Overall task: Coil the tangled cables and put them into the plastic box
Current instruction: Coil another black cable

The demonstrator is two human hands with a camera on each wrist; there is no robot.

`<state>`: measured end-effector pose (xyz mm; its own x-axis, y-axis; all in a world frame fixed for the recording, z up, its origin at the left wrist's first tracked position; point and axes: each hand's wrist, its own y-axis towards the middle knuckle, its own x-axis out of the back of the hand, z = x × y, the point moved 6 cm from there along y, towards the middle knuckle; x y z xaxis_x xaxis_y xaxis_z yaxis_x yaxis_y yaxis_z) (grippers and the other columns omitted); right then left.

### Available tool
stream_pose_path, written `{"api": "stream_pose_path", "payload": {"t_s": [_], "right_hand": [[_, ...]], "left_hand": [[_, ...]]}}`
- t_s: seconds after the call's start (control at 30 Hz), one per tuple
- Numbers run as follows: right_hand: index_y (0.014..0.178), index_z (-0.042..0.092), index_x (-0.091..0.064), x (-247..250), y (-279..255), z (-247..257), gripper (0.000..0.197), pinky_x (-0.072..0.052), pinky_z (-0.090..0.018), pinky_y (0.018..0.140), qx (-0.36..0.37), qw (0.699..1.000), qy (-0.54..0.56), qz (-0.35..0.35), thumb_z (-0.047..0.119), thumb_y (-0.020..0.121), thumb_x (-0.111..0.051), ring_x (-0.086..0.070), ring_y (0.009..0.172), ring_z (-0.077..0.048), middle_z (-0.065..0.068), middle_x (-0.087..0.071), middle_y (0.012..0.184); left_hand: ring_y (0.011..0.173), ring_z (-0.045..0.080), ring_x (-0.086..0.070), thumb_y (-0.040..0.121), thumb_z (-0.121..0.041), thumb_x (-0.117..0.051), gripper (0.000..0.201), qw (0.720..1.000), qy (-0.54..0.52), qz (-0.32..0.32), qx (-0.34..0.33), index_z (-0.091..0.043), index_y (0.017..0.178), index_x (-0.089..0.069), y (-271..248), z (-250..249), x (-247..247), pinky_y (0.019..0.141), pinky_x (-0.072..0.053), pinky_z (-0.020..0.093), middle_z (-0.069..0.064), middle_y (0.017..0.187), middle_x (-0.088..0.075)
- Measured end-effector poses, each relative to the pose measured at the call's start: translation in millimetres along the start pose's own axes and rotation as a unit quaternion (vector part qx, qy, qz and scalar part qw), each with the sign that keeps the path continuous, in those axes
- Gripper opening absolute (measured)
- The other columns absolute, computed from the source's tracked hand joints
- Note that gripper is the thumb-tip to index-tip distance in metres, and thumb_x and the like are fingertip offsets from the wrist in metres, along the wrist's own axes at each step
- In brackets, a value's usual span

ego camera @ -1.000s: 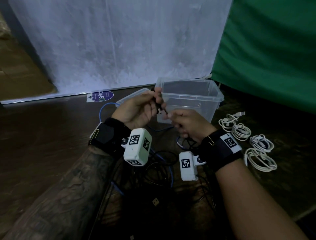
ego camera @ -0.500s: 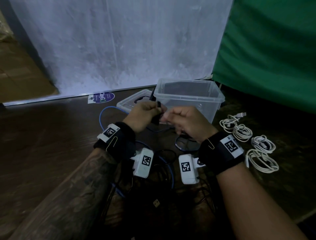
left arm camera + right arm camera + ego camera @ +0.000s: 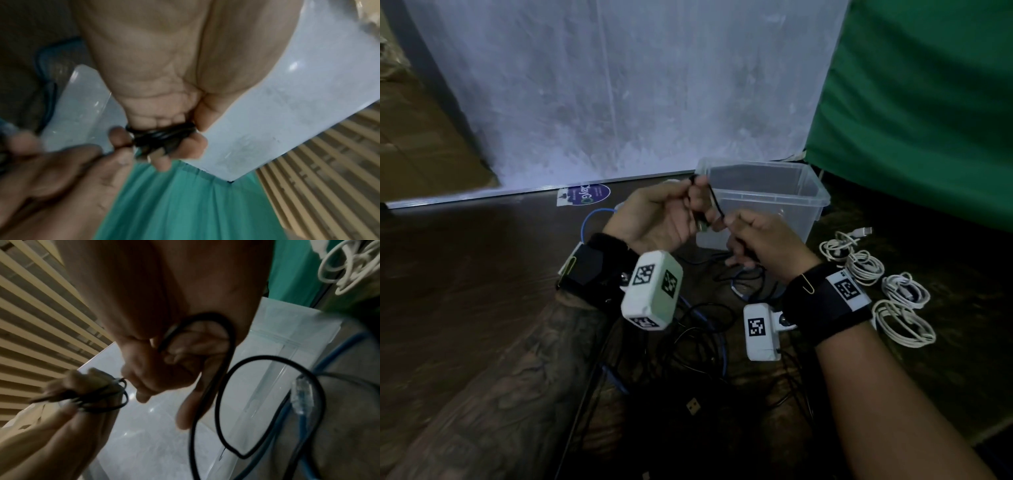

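floor sticker [image 3: 587, 194], lettering too blurred

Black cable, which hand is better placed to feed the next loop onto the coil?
Right. The right hand already pinches the loose run of the black cable trailing down to the pile, while the left hand is occupied gripping the coil.

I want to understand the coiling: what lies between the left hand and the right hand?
A short stretch of the thin black cable runs from the left hand to the right hand, seen in the head view.
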<state>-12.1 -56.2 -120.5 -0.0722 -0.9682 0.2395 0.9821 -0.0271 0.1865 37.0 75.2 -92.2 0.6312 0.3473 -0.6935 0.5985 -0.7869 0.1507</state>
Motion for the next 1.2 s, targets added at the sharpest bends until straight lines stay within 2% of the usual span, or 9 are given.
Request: {"api": "stream_pose_path", "payload": {"t_s": [0.17, 0.43, 0.53, 0.6, 0.73, 0.87, 0.93, 1.03, 1.2], "right_hand": [[0.107, 0.006, -0.07, -21.6, -8.0, 1.1, 0.025, -0.038, -0.021, 0.043, -0.029, 0.996, 0.015, 0.085, 0.02, 0.104, -0.049, -0.028, 0.037, -0.007, 0.004, -0.034, 0.051], [0.104, 0.002, -0.075, -21.2, -14.4, 12.6, 0.022, -0.029, -0.018, 0.045, 0.024, 0.996, -0.03, 0.077, 0.016, 0.1, -0.058, -0.031, 0.044, -0.008, 0.008, -0.04, 0.048], [0.097, 0.007, -0.077, -8.2, -13.5, 26.2, 0.016, -0.032, -0.018, 0.045, 0.071, 0.996, -0.063, 0.006, 0.015, 0.096, -0.063, -0.037, 0.042, -0.007, 0.012, -0.055, 0.05], [0.089, 0.01, -0.077, 6.4, -10.5, 28.0, 0.016, -0.031, -0.021, 0.044, 0.068, 0.996, -0.019, -0.056, 0.014, 0.095, -0.063, -0.035, 0.043, -0.008, 0.011, -0.051, 0.051], [0.078, 0.014, -0.07, 29.1, -4.8, 15.7, 0.023, -0.024, -0.022, 0.043, 0.031, 0.987, 0.043, -0.15, 0.015, 0.097, -0.057, -0.028, 0.042, -0.006, 0.012, -0.036, 0.048], [0.079, 0.02, -0.067, 33.2, 3.3, -1.2, 0.014, -0.045, -0.033, 0.053, -0.003, 0.983, 0.046, -0.178, 0.03, 0.089, -0.065, -0.051, 0.056, -0.019, -0.004, -0.054, 0.064], [0.08, 0.023, -0.067, 32.2, 4.3, -6.0, 0.014, -0.039, -0.025, 0.048, -0.027, 0.985, 0.034, -0.167, 0.028, 0.092, -0.063, -0.045, 0.053, -0.015, -0.003, -0.051, 0.065], [0.093, 0.025, -0.07, 18.8, 3.6, -12.5, 0.019, -0.024, -0.018, 0.038, -0.072, 0.994, 0.011, -0.085, 0.022, 0.101, -0.053, -0.031, 0.043, -0.008, 0.001, -0.046, 0.062], [0.093, 0.01, -0.071, 4.2, -0.2, -14.7, 0.017, -0.024, -0.017, 0.037, -0.101, 0.994, -0.048, -0.006, 0.017, 0.099, -0.057, -0.032, 0.038, -0.007, -0.003, -0.048, 0.061]], "left_hand": [[0.07, 0.019, -0.064, 0.098, -0.01, -0.034, 0.022, 0.989, -0.01, -0.083, -0.125, -0.006, 0.092, -0.054, 3.7, -28.5, 24.9, 0.079, -0.056, 0.028, 0.003, 0.071, -0.06], [0.067, 0.017, -0.054, 0.101, -0.003, -0.033, 0.026, 0.955, 0.169, -0.166, -0.179, -0.003, 0.084, -0.052, 10.5, -9.1, 27.8, 0.073, -0.048, 0.026, 0.007, 0.073, -0.052], [0.058, 0.007, -0.059, 0.1, -0.003, -0.045, 0.02, 0.878, 0.41, -0.193, -0.153, -0.003, 0.09, -0.062, 9.2, -2.7, 27.6, 0.062, -0.048, 0.02, 0.004, 0.071, -0.06], [0.054, 0.005, -0.058, 0.101, -0.009, -0.045, 0.027, 0.829, 0.518, -0.178, -0.111, -0.006, 0.084, -0.065, 9.7, 5.1, 25.4, 0.06, -0.046, 0.023, 0.002, 0.066, -0.063], [0.066, 0.022, -0.058, 0.103, -0.016, -0.037, 0.036, 0.903, 0.417, -0.101, 0.018, 0.001, 0.09, -0.066, 7.6, 30.9, 9.3, 0.068, -0.048, 0.031, 0.012, 0.071, -0.06], [0.06, 0.018, -0.052, 0.099, -0.016, -0.031, 0.033, 0.971, 0.23, -0.01, 0.057, 0.002, 0.096, -0.059, 8.6, 42.1, -8.5, 0.07, -0.049, 0.033, 0.006, 0.066, -0.054], [0.062, 0.016, -0.052, 0.094, -0.016, -0.034, 0.031, 0.993, 0.108, 0.0, 0.038, 0.0, 0.097, -0.061, 11.9, 35.9, -10.1, 0.074, -0.052, 0.033, 0.004, 0.069, -0.053], [0.067, 0.016, -0.057, 0.094, -0.011, -0.034, 0.03, 0.999, -0.016, -0.042, -0.021, 0.002, 0.105, -0.059, 20.0, 23.5, 1.5, 0.088, -0.049, 0.034, 0.004, 0.075, -0.055], [0.07, 0.015, -0.059, 0.102, -0.008, -0.03, 0.026, 0.991, 0.055, -0.092, -0.083, 0.002, 0.109, -0.053, 25.5, 22.8, 17.4, 0.081, -0.053, 0.031, 0.003, 0.075, -0.056]]}}
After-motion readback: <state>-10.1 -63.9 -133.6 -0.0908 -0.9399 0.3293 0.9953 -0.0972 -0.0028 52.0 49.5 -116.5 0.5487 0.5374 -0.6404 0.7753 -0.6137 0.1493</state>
